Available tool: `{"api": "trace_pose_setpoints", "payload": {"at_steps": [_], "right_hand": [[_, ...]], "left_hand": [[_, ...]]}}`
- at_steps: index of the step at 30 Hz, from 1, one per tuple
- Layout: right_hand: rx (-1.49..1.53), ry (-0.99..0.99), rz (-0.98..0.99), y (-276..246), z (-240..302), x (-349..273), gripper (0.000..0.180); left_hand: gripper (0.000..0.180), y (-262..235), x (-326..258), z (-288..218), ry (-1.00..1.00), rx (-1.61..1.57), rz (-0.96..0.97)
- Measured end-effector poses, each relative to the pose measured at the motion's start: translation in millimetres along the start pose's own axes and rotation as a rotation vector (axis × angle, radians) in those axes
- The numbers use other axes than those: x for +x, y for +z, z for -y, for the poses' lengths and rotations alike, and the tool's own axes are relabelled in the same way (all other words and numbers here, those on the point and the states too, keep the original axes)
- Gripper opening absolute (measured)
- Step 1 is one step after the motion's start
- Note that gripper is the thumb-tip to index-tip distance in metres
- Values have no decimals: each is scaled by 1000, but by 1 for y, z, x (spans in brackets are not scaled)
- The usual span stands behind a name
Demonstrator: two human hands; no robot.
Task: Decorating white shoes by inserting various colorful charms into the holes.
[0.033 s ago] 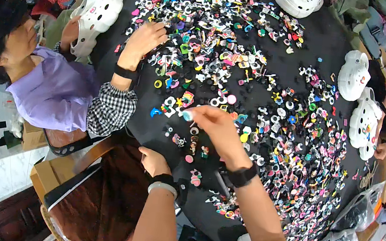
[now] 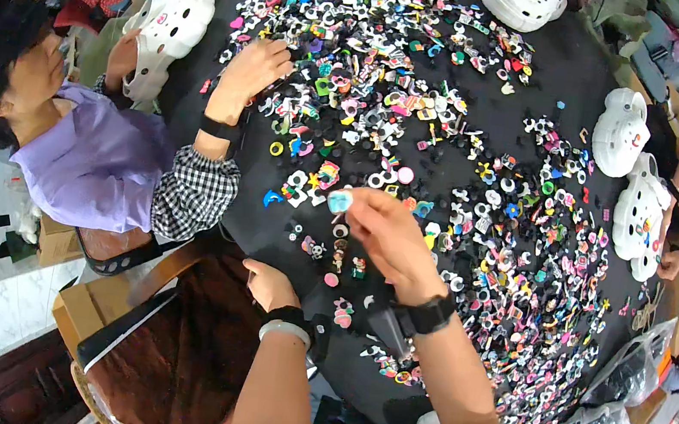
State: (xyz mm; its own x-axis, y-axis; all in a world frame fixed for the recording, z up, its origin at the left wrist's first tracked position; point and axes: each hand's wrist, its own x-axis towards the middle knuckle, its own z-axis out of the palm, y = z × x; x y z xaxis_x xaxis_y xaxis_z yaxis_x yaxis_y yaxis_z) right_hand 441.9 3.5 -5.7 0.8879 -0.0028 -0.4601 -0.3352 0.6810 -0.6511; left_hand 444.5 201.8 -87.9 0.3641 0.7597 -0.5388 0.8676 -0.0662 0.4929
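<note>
1. The right hand (image 2: pixel 388 234) is raised a little over the black table (image 2: pixel 543 58). Its fingertips pinch a small light-blue charm (image 2: pixel 339 202), so the charm is in the air above the near middle part of the table, not lying on it.
2. The left hand (image 2: pixel 269 283) rests at the near edge of the table, beside a brown cloth (image 2: pixel 180 355). The fingers are curled under the palm; I cannot tell if it holds something.
3. Both wrists carry a black band; the left wrist has also a white bracelet (image 2: pixel 285 329).
4. Just below the blue charm, some single charms lie apart on the table: a small dark one (image 2: pixel 315 249), a pink round one (image 2: pixel 332 279) and a pink-white one (image 2: pixel 343 312).
5. A very big pile of colourful charms (image 2: pixel 424 102) covers the middle and the right side of the table.
6. On the left, another person in a purple top (image 2: pixel 94 169) sits at the table. This person's hand (image 2: pixel 248 71) lies flat on the charms, with a black band at the wrist and a checked sleeve (image 2: pixel 196 192) behind it.
7. White clogs stand around the table rim: one (image 2: pixel 171 19) at the far left, one (image 2: pixel 525 0) at the top, two (image 2: pixel 620 130) at the right.
8. At the right edge, another person's hand (image 2: pixel 673 259) touches the lower right clog (image 2: pixel 638 215).
</note>
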Motion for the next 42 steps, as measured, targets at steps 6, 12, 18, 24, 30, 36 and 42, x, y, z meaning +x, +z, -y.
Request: {"api": "trace_pose_setpoints", "payload": {"at_steps": [6,12,18,24,30,36,42], "right_hand": [[531,21,112,0,-3,-29,16],[577,46,22,4,-10,-54,23],[675,-6,22,7,-37,-84,26],[730,67,81,24,-43,-102,17],[596,96,52,9,-33,-123,29],[735,-4,-29,-15,-41,-161,19],[914,36,-145,-23,-48,-193,28]], "left_hand": [[75,4,9,7,34,49,0],[78,4,19,12,23,44,-52],[78,6,3,7,29,-47,-26],[80,4,8,7,8,-12,-35],[78,3,13,11,28,-55,-9],[75,5,15,15,105,-57,-18],[77,0,5,5,56,13,-10]]}}
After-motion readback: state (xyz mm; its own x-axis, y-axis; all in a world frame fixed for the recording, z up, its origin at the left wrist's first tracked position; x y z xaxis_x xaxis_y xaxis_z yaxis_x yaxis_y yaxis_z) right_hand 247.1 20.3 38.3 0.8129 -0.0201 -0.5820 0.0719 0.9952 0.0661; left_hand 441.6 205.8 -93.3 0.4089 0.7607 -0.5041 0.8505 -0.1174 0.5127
